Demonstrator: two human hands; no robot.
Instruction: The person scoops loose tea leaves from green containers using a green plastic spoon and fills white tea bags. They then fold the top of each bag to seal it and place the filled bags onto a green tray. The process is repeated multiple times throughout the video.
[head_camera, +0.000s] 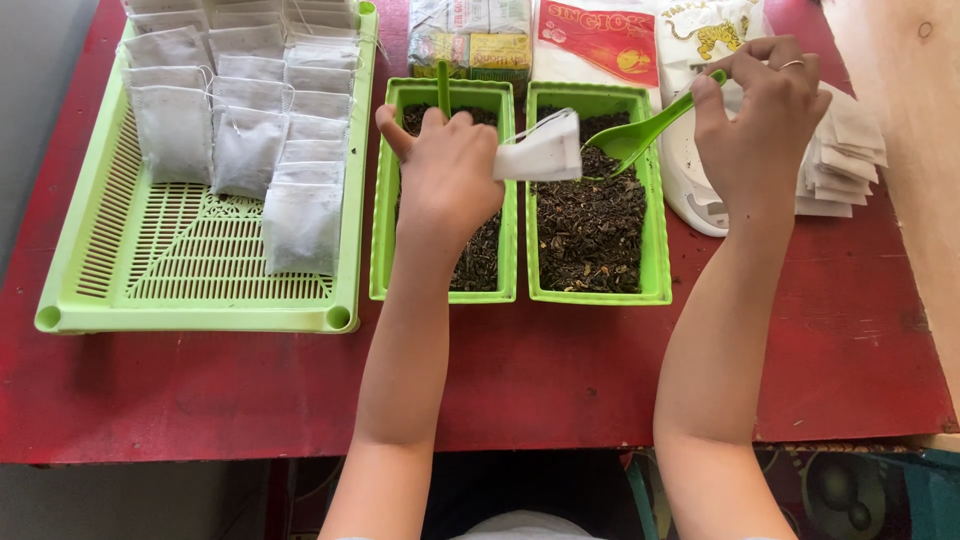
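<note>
My left hand (446, 172) holds a small white tea bag (541, 152) over the gap between two green tubs of dark loose tea. My right hand (762, 112) grips the handle of a green plastic spoon (640, 135), whose bowl hangs over the right tub (598, 292) just beside the bag's open end. The left tub (384, 240) lies partly under my left hand, and a second green spoon handle (443, 88) stands up in it.
A large green slotted tray (200, 250) at left carries several filled white tea bags (250, 110). A stack of empty white bags (845, 150) sits at right beside a white scale (700, 205). Printed packets (560, 35) lie at the back of the red table (560, 370).
</note>
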